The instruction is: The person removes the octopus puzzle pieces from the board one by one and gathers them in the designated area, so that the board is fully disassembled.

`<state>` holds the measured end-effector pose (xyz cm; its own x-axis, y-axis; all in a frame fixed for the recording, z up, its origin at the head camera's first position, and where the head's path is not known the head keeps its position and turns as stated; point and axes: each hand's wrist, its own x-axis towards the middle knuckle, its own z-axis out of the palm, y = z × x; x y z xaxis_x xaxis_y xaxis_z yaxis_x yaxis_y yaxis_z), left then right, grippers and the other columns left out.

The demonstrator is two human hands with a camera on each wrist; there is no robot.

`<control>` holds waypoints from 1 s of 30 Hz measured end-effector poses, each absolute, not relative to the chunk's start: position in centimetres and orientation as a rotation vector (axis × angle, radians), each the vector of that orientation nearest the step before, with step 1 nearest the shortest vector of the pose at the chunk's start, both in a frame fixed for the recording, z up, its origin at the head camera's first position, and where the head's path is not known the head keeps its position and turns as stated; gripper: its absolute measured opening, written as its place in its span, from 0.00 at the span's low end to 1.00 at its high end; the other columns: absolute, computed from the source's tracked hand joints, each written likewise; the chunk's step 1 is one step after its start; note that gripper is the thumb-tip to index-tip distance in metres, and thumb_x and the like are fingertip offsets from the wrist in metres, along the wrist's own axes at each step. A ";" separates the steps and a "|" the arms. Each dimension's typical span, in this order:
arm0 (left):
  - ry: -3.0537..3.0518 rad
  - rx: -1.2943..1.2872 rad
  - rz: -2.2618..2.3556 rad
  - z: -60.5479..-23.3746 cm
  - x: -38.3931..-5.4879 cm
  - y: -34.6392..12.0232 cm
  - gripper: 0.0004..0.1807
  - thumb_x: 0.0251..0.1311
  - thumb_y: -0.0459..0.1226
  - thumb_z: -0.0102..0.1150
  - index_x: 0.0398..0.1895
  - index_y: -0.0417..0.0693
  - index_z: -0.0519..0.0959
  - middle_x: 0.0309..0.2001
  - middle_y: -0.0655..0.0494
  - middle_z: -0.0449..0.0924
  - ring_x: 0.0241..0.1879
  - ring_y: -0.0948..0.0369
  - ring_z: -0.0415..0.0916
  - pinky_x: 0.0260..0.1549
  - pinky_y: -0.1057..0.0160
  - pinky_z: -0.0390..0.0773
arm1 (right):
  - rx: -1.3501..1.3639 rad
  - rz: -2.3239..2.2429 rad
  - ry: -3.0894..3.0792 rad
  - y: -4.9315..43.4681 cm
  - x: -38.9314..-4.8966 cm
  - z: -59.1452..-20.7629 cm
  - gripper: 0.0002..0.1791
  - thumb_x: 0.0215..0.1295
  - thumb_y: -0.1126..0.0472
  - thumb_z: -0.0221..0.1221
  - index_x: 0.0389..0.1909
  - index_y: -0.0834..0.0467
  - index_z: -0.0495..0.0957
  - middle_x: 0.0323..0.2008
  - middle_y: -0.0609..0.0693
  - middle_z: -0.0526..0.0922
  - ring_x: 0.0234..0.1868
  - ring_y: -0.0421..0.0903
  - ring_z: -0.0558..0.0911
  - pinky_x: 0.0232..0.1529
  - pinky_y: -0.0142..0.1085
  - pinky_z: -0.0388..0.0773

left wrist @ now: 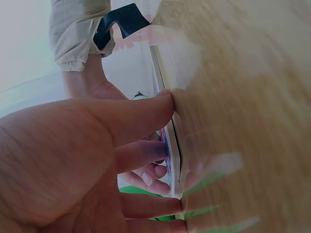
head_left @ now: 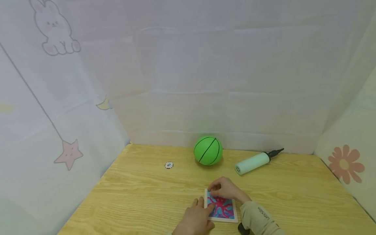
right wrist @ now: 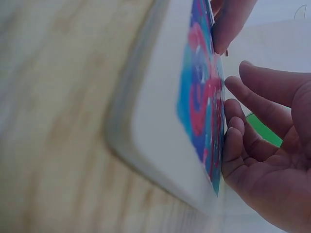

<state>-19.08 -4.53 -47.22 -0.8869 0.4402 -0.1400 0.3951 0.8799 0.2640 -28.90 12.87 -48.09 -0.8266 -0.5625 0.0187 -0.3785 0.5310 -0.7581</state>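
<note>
A pink octopus picture (head_left: 222, 209) on a blue and purple ground lies in a white-bordered board (head_left: 224, 220) flat on the table. My left hand (head_left: 196, 216) steadies the board's left side, one finger pressing on the picture; in the left wrist view its thumb (left wrist: 146, 114) rests along the near edge. The right hand (head_left: 224, 189) bends over the far left corner. Its thumb and index fingertips come close together there, and the right wrist view shows nothing between them. Several loosely curled right fingers (right wrist: 235, 141) lie against the picture's surface.
A green ball (head_left: 208, 150) with black lines stands at the back wall. To its right lies a pale hand pump (head_left: 252, 164) with a black nozzle. A white chip (head_left: 168, 165) is on the table to the left. Printed fabric (head_left: 188, 71) closes off the back and sides.
</note>
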 end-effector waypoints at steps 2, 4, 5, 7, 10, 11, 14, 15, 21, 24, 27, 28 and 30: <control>2.855 0.640 0.331 -47.2 -19.1 -4.5 0.31 0.55 0.50 0.63 0.64 0.60 0.72 0.64 0.37 0.66 0.61 0.39 0.65 0.46 0.41 0.76 | -0.786 -1.179 2.532 12.8 -28.9 -48.0 0.07 0.60 0.61 0.64 0.37 0.58 0.85 0.32 0.44 0.83 0.30 0.38 0.76 0.31 0.32 0.74; 2.860 0.638 0.321 -47.3 -19.1 -4.5 0.31 0.55 0.50 0.64 0.64 0.60 0.72 0.64 0.37 0.66 0.61 0.39 0.66 0.46 0.41 0.76 | -0.777 -1.177 2.527 12.8 -28.9 -47.9 0.07 0.61 0.62 0.64 0.38 0.58 0.85 0.34 0.46 0.84 0.31 0.39 0.77 0.31 0.33 0.75; 2.858 0.634 0.319 -47.2 -19.1 -4.5 0.31 0.55 0.50 0.64 0.64 0.60 0.72 0.64 0.37 0.66 0.61 0.39 0.65 0.46 0.41 0.75 | -0.776 -1.173 2.527 12.8 -28.9 -47.9 0.07 0.61 0.62 0.63 0.38 0.59 0.85 0.34 0.46 0.84 0.31 0.40 0.77 0.30 0.33 0.75; 2.858 0.624 0.314 -47.2 -19.1 -4.4 0.31 0.55 0.51 0.64 0.64 0.62 0.72 0.64 0.37 0.66 0.61 0.39 0.65 0.46 0.40 0.75 | -0.781 -1.162 2.529 12.8 -28.9 -47.8 0.06 0.61 0.63 0.63 0.37 0.59 0.85 0.33 0.47 0.84 0.31 0.40 0.77 0.31 0.34 0.75; 2.857 0.617 0.309 -47.2 -19.1 -4.4 0.31 0.55 0.51 0.64 0.64 0.63 0.72 0.64 0.37 0.66 0.61 0.40 0.65 0.46 0.39 0.75 | -0.791 -1.144 2.536 12.8 -29.0 -47.8 0.05 0.61 0.65 0.62 0.36 0.58 0.85 0.32 0.46 0.84 0.30 0.40 0.77 0.31 0.34 0.75; 2.857 0.616 0.308 -47.1 -19.0 -4.4 0.31 0.55 0.51 0.65 0.64 0.63 0.72 0.64 0.37 0.66 0.61 0.40 0.65 0.46 0.39 0.75 | -0.793 -1.141 2.538 12.8 -29.1 -47.8 0.05 0.60 0.65 0.62 0.36 0.58 0.85 0.32 0.46 0.84 0.30 0.40 0.77 0.30 0.34 0.75; 2.868 0.623 0.293 -47.1 -19.0 -4.4 0.31 0.54 0.51 0.65 0.64 0.63 0.72 0.64 0.37 0.67 0.61 0.40 0.66 0.45 0.39 0.75 | -0.779 -1.149 2.536 12.8 -29.1 -47.8 0.05 0.60 0.66 0.62 0.35 0.58 0.86 0.31 0.45 0.83 0.28 0.39 0.76 0.29 0.33 0.74; 2.870 0.623 0.290 -47.0 -19.0 -4.4 0.31 0.54 0.51 0.65 0.64 0.63 0.72 0.64 0.37 0.67 0.61 0.40 0.66 0.45 0.39 0.75 | -0.773 -1.152 2.535 12.7 -29.1 -47.8 0.05 0.59 0.66 0.63 0.35 0.58 0.86 0.30 0.45 0.83 0.28 0.39 0.76 0.28 0.33 0.74; 2.869 0.611 0.273 -46.8 -18.9 -4.3 0.32 0.54 0.51 0.65 0.64 0.64 0.72 0.64 0.39 0.66 0.62 0.40 0.66 0.45 0.39 0.75 | -0.776 -1.147 2.532 12.6 -29.1 -47.8 0.06 0.58 0.67 0.63 0.35 0.58 0.86 0.28 0.45 0.82 0.27 0.40 0.75 0.27 0.34 0.73; 2.859 0.601 0.293 -46.8 -18.9 -4.3 0.32 0.54 0.51 0.65 0.65 0.64 0.72 0.64 0.38 0.66 0.62 0.40 0.65 0.46 0.38 0.74 | -0.779 -1.142 2.532 12.5 -29.1 -47.9 0.06 0.60 0.68 0.61 0.35 0.58 0.85 0.31 0.46 0.83 0.28 0.41 0.75 0.27 0.34 0.73; 2.831 0.580 0.335 -46.7 -18.9 -4.4 0.32 0.54 0.50 0.65 0.65 0.64 0.71 0.65 0.38 0.65 0.63 0.39 0.64 0.48 0.37 0.73 | -0.780 -1.139 2.537 12.4 -29.2 -47.9 0.07 0.62 0.68 0.59 0.34 0.58 0.85 0.33 0.47 0.83 0.28 0.41 0.75 0.28 0.34 0.73; 2.822 0.573 0.346 -46.7 -18.9 -4.4 0.32 0.55 0.49 0.65 0.65 0.64 0.71 0.65 0.38 0.65 0.63 0.39 0.64 0.48 0.37 0.72 | -0.780 -1.139 2.538 12.4 -29.2 -47.9 0.07 0.63 0.67 0.58 0.34 0.58 0.85 0.34 0.47 0.83 0.28 0.41 0.74 0.28 0.34 0.72; 2.807 0.563 0.363 -46.7 -19.0 -4.4 0.32 0.55 0.49 0.65 0.65 0.63 0.71 0.65 0.38 0.65 0.63 0.39 0.63 0.49 0.37 0.72 | -0.777 -1.145 2.536 12.4 -29.2 -48.0 0.08 0.64 0.68 0.57 0.34 0.58 0.84 0.34 0.48 0.83 0.29 0.41 0.74 0.28 0.34 0.72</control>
